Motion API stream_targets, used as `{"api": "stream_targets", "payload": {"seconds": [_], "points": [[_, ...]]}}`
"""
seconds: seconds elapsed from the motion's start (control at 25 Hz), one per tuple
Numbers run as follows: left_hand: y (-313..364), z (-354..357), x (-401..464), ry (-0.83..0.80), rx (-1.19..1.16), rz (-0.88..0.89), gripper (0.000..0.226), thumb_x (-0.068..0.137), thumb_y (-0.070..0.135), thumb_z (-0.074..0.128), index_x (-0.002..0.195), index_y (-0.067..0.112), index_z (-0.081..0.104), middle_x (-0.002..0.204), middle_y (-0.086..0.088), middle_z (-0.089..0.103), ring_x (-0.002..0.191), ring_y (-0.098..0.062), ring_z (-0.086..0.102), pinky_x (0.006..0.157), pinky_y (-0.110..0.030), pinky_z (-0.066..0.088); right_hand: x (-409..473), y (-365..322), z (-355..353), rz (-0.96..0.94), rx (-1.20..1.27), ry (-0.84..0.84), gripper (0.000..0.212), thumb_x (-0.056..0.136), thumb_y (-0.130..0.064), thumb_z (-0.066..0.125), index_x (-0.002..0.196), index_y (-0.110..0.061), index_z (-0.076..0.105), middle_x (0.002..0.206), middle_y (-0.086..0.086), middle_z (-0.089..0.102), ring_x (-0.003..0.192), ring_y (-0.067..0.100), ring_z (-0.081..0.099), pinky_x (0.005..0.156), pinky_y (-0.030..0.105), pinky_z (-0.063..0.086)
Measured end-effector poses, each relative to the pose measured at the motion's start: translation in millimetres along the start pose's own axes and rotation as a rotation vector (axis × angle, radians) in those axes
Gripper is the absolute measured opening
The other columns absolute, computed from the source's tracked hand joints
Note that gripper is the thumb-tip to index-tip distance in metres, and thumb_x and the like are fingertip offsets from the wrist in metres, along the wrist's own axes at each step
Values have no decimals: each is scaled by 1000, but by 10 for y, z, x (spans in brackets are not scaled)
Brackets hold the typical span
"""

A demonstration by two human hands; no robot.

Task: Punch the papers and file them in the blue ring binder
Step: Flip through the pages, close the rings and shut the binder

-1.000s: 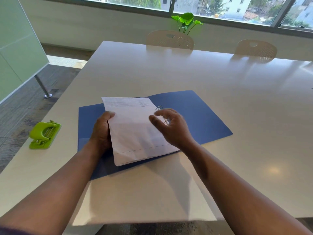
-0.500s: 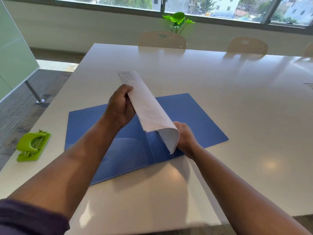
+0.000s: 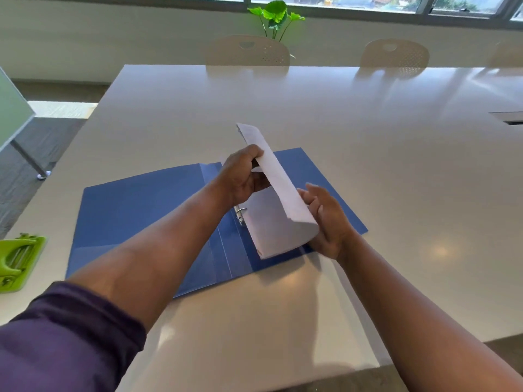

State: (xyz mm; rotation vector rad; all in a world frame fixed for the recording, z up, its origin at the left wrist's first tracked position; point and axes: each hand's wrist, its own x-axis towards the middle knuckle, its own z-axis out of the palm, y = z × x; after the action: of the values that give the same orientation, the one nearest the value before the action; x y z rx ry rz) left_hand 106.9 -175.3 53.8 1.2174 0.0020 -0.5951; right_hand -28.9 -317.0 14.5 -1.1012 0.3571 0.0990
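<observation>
At the far left edge of the pale glossy table (image 3: 353, 114), a lime-green plastic hole punch (image 3: 17, 261) lies flat, partly cut off by the frame and well apart from everything else. Next along, the open blue ring binder (image 3: 135, 210) lies flat, covers spread, its left cover bare. A purple sleeve (image 3: 65, 343) fills the lower left corner, and the bare forearm runs from it up over the binder's spine. A silver metal ring (image 3: 240, 212) shows just below the left wrist, beside the near left edge of the papers.

Left hand (image 3: 240, 179): fingers curled over the upper fold of the stack of white printed papers (image 3: 276, 199), thumb beneath, pinching the sheets. The stack is bent into a roof shape over the binder's right cover; the upper part is lifted and tilted, its far corner pointing away across the table, while the lower part slopes down to the binder. Whether the punched holes sit on the ring cannot be told; the hand and sheets hide that spot.

Right hand (image 3: 328, 222): fingers loosely spread, palm turned toward the fold at the stack's right side, touching or just beside it; it does not clasp the sheets.

Beyond the table, two beige perforated chair backs (image 3: 249, 50) stand at the far edge, a green leafy plant (image 3: 276, 15) behind the left one, below a window.
</observation>
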Motion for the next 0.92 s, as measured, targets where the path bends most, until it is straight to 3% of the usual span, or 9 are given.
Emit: {"api": "stream_targets", "payload": {"seconds": [0.12,0.24,0.4,0.44,0.52,0.6,0.68,0.8,0.92], "points": [[-106,52,30,-20,149,-61,15,102,17,48,109,6,56,96,-12,60,79,-27,72,65,-36,62,66,-108,-190,13,-64,86,67,89,-62,58,138,-16,56,124,14,69,100,27,70,83,41,57],[-134,68,32,-88,250,-74,20,102,28,56,109,9,60,101,-10,62,90,-32,72,77,-41,63,84,-319,-297,33,-153,79,70,85,-58,66,140,-16,54,132,12,66,97,26,74,75,42,61],[-178,-198,-29,130,638,381,11,92,32,66,94,21,67,100,8,70,97,-17,70,86,-39,58,129,-468,-442,79,-258,92,52,89,-40,73,130,-10,66,122,15,74,111,33,70,101,49,52],[-206,-319,-87,181,771,494,12,90,33,65,96,23,68,103,13,68,100,-13,66,90,-37,54,140,-482,-468,78,-283,125,44,92,-33,71,129,-11,66,117,15,75,106,32,72,98,48,54],[-288,-558,-200,181,993,591,35,85,42,64,112,21,66,120,13,61,113,-12,57,101,-33,45,168,-513,-537,70,-336,211,28,94,-19,71,121,-13,67,108,13,78,91,28,76,83,45,61],[-367,-762,-256,121,1174,502,71,78,61,63,132,16,56,137,3,54,129,-17,49,109,-34,37,204,-551,-616,92,-424,265,22,93,-11,70,115,-14,69,106,13,78,85,27,78,69,41,65],[-438,-885,-273,68,1302,383,95,74,73,65,149,19,41,153,0,44,140,-20,41,117,-43,33,256,-585,-681,130,-558,283,20,94,-8,68,113,-13,71,108,12,77,90,30,77,69,42,64],[-481,-943,-274,43,1389,377,103,76,75,67,157,25,26,162,1,35,148,-25,32,121,-48,24,311,-627,-670,149,-707,331,17,96,-6,64,108,-17,69,108,9,74,93,28,73,68,41,61],[-492,-956,-268,41,1434,396,99,79,75,63,157,28,24,158,1,41,145,-30,34,119,-47,22,318,-597,-670,146,-775,372,22,94,-13,70,114,-21,66,110,8,70,93,28,71,66,39,60]]}}
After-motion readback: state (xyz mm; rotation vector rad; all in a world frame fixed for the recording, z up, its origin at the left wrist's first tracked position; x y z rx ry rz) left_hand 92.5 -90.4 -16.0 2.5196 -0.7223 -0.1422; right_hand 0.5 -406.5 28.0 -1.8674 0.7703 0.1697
